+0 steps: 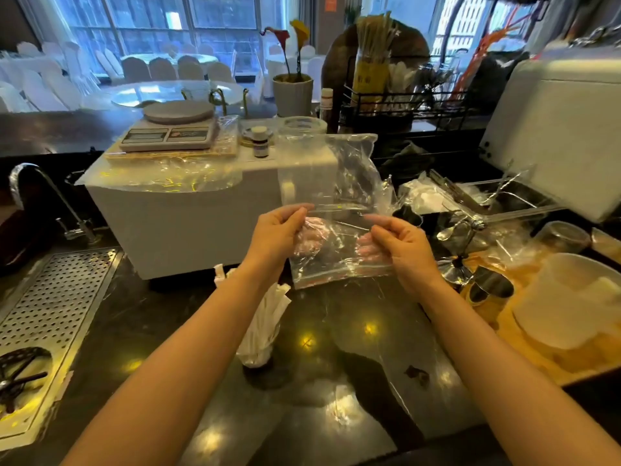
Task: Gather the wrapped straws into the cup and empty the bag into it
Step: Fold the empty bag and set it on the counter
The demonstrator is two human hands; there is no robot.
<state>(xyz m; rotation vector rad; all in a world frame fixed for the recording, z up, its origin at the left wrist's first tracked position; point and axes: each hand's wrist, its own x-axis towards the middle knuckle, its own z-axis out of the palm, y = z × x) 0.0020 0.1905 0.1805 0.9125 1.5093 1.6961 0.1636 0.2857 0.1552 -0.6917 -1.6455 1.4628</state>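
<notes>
Both hands hold a clear plastic zip bag up above the dark counter. My left hand pinches its left side and my right hand pinches its right side, fingers showing through the film. The bag is folded over my fingers, its zip edge hanging low near the counter, and it looks empty. Below my left wrist stands a clear cup on the counter, filled with several white wrapped straws that lean up and to the right.
A white box with a kitchen scale stands behind the bag. A tap and perforated drain tray are at the left. Metal jiggers, a wooden tray and a white container crowd the right.
</notes>
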